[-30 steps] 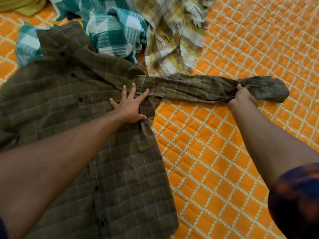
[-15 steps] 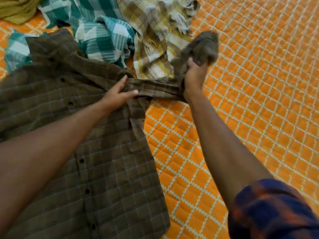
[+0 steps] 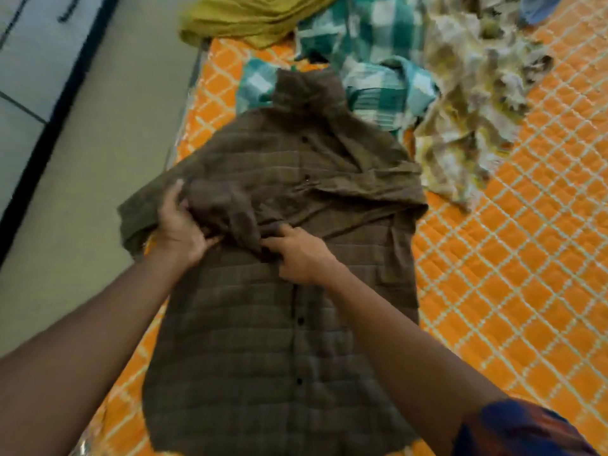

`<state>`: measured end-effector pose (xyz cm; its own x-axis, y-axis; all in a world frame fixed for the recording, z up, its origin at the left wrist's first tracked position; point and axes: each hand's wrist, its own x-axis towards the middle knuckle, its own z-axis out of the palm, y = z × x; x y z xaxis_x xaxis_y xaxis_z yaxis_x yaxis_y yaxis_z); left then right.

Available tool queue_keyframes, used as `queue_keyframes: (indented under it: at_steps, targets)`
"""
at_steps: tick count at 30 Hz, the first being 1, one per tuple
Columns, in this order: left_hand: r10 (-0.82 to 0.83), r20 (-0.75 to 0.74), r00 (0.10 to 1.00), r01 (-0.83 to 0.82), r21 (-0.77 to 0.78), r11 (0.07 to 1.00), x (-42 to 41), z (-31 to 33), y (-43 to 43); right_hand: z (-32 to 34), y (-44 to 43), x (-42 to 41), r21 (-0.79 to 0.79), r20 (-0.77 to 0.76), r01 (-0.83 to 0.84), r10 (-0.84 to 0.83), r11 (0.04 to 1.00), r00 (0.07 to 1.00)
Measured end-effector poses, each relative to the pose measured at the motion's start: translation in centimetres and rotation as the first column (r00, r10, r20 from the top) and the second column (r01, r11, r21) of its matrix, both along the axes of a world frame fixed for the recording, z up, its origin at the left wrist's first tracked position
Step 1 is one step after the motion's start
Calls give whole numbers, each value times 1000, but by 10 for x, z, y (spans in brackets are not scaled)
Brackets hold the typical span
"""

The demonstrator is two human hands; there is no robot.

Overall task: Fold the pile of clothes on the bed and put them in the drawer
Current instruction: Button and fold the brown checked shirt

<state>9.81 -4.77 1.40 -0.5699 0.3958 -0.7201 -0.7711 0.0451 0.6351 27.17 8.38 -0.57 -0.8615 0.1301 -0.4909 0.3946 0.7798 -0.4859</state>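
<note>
Brown shirt [image 3: 263, 340] flat on bed [image 3: 493, 258]; left hand [image 3: 179, 230], right hand [image 3: 301, 258] pinch its sleeve [image 3: 223, 209].

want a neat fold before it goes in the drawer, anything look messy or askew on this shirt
Yes. The sleeve folded across the brown shirt is bunched in a lump, not flat; the left hand and right hand both grip it. On the left, the shirt overhangs the orange quilt at its edge.
</note>
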Motion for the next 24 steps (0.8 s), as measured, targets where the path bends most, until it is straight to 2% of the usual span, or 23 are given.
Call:
queue_keyframes:
  at_steps: [3,6,9,11,12,14,15,17,19,21,22,24]
  targets:
    - [-98,-11,995,95,-137,986,0,-13,-35,-10,-5,9,-52,-179,226,-232,973,956]
    - [-184,-176,967,114,-348,931,-10,-27,-62,-3,-9,-17,-113,-379,429,-438,896,816]
    - [-276,-439,855,-10,-548,837,-27,-36,-92,12,-16,-74,-66,-458,411,-394,909,797]
    - [-264,-470,842,-99,-616,781,-40,-39,-114,16,-25,-123,-2,-479,294,-259,956,839]
    - [-193,-434,880,-127,-608,783,-46,-37,-121,17,-31,-148,32,-478,216,-175,976,861]
    - [96,-270,958,-221,-484,847,-57,-33,-129,18,-47,-195,96,-440,35,11,995,898]
    - [257,-127,958,-286,-381,879,-63,-30,-131,19,-57,-216,133,-385,-58,105,989,917]
    - [454,149,878,-419,-215,882,-72,-22,-136,21,-76,-250,229,-205,-230,278,946,938]
    - [515,265,815,-493,-150,857,-84,-27,-145,14,-100,-279,335,-28,-365,397,869,918]
    - [492,293,820,-464,-163,871,-90,-36,-153,6,-117,-301,346,86,-437,436,830,896]
    - [470,301,830,-433,-183,883,-92,-41,-154,3,-122,-308,309,81,-436,434,845,897]
    - [431,291,854,-371,-240,897,-96,-47,-154,-4,-122,-315,106,-32,-375,381,921,924]
